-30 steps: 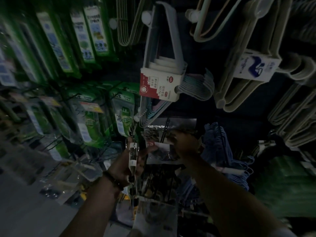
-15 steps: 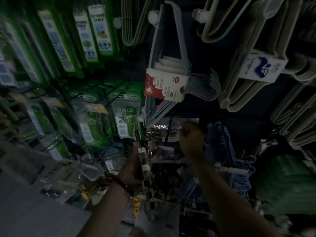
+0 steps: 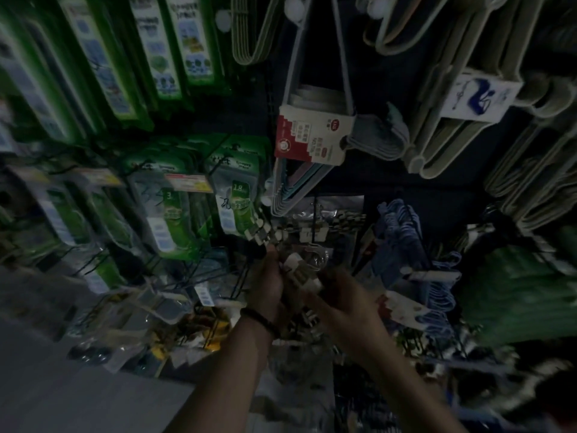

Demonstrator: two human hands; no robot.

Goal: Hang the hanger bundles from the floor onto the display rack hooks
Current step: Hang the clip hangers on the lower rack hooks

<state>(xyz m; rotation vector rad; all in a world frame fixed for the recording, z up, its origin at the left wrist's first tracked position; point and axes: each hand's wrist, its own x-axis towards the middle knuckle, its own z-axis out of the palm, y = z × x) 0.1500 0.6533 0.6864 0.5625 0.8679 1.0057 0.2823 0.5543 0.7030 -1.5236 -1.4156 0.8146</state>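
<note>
Now the right hand [image 3: 340, 295] has dropped from the rack, where half a second ago it was reaching among the clear packets [image 3: 331, 214] directly under the red-and-white label card [image 3: 312, 132]. It has joined the left hand [image 3: 268, 285] on the hanger bundle [image 3: 299, 270]. The bundle was upright a moment ago. It now leans, its top end with the pale clips pointing towards the green packs [image 3: 240, 198] that hang below and left of the card. It is held in the air well below the card and is on no hook yet.

I judge that the right hand has finished making room, and that both hands are turning the bundle so it can be slid on. The hook itself is lost in the dark.

Both forearms rise from the bottom edge and meet below the card. The left hand, a dark band [image 3: 260, 320] at its wrist, has its fingers wrapped round the bundle's middle. The right hand closes on the lower end from the side of the blue hangers [image 3: 402, 232], which hang below and right of the card. Blur hides its fingertips, but it seems to be gripping.
</note>
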